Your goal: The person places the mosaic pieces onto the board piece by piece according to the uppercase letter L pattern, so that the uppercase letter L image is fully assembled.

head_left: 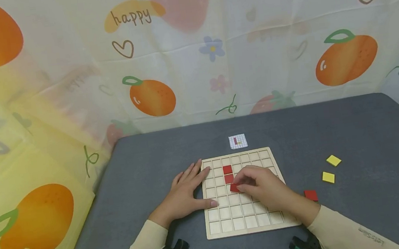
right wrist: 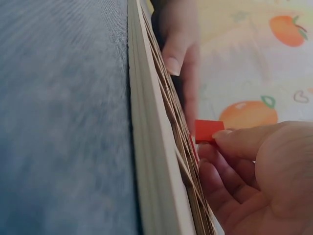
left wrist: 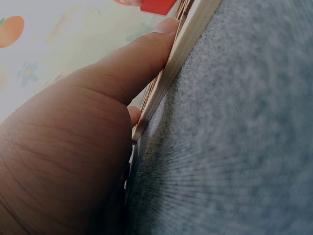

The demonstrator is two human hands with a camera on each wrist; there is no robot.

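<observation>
A wooden grid board (head_left: pixel 227 225) lies on the grey table, with two red square tiles (head_left: pixel 228 174) set one below the other in its cells. Between thumb and fingers my right hand (head_left: pixel 267 187) pinches another red tile (right wrist: pixel 209 130), tilted just over the board below those two. My left hand (head_left: pixel 183 193) lies with spread fingers on the board's left edge, its thumb (left wrist: pixel 142 58) resting on the frame. The right wrist view shows a gap between the pinched tile and the board.
Beyond the board lies a small printed grid card (head_left: pixel 238 141) with a red and yellow pattern. To the right are two yellow tiles (head_left: pixel 328 177) and a loose red tile (head_left: pixel 310 195), close to my right forearm. A fruit-print cloth (head_left: pixel 184 60) hangs behind the table.
</observation>
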